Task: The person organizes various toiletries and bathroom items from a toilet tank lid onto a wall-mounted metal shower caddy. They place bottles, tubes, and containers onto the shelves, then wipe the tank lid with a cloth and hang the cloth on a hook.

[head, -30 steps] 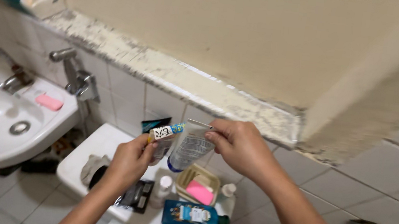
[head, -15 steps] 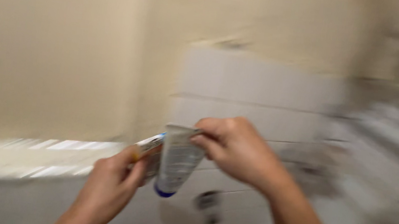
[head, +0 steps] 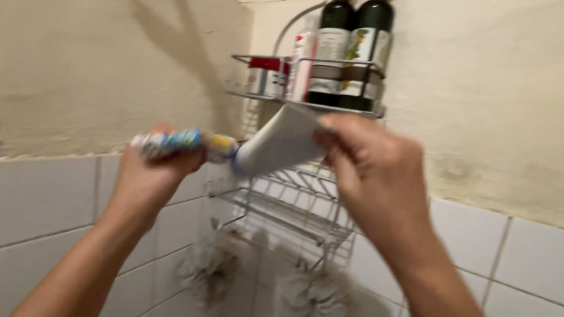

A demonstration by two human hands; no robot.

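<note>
The left hand (head: 153, 172) is closest, on the left side. Its fingers are wrapped tight around a small colourful tube (head: 181, 143). That tube lies almost flat, pointing left and right across the top of the fist.

The right hand (head: 372, 176) is a bit higher and to the right. Its fingertips pinch the flat top end of a white tube (head: 280, 141). The white tube slants down to the left, so its cap end almost touches the small tube.

Just behind both tubes hangs a wire shower rack (head: 291, 202) in the corner. The white tube is right in front of its middle shelf, and the right hand is nearer to it. Two dark bottles (head: 351, 46) and a red and white tub (head: 267, 75) stand on the top shelf. Two grey bath sponges (head: 311, 303) hang below.
</note>
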